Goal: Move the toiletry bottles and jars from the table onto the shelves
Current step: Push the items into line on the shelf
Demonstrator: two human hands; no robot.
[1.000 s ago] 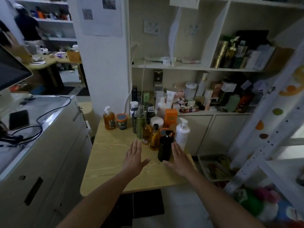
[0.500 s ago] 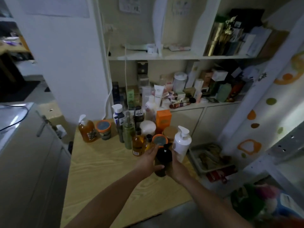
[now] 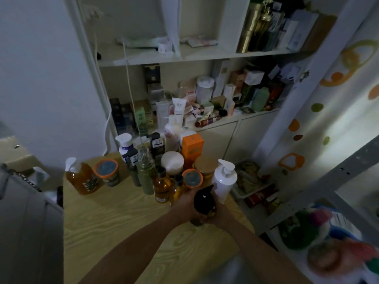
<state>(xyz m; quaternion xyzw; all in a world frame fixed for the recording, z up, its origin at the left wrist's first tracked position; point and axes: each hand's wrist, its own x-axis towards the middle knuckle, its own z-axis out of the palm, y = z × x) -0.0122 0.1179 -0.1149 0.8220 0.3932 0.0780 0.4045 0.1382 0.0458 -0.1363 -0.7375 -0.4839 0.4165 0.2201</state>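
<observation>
— Start at the left. What's on the table (image 3: 114, 220)?

— At ten o'clock on the tabletop there's an orange pump bottle (image 3: 82, 178). Just beside it, at its three o'clock, is a jar with an orange-rimmed lid (image 3: 106, 171).

— Further right?

— A tight cluster at the table's twelve o'clock. A white-capped bottle (image 3: 124, 141) is at the back, then a green spray bottle (image 3: 146, 175) and an amber bottle (image 3: 162, 186) in front. After those come a white-lidded jar (image 3: 172, 161) with an orange box (image 3: 191, 145) behind it. A white pump bottle (image 3: 224, 181) closes the cluster at three o'clock.

— And the one being handled?

— The black pump bottle (image 3: 203, 200) is at six o'clock of that cluster, near the table's right edge, upright between both hands. I cannot tell whether its base touches the wood.

— The fingers?

— The left hand (image 3: 185, 203) has its fingers curled round the bottle from nine o'clock. The right hand (image 3: 218, 212) clasps it from three o'clock, fingertips mostly hidden behind the bottle.

— The shelves?

— At twelve o'clock, past the table. The lower shelf (image 3: 246, 117) is crowded with boxes and tubes. The upper shelf (image 3: 205, 55) has papers on the left and gold boxes on the right.
</observation>
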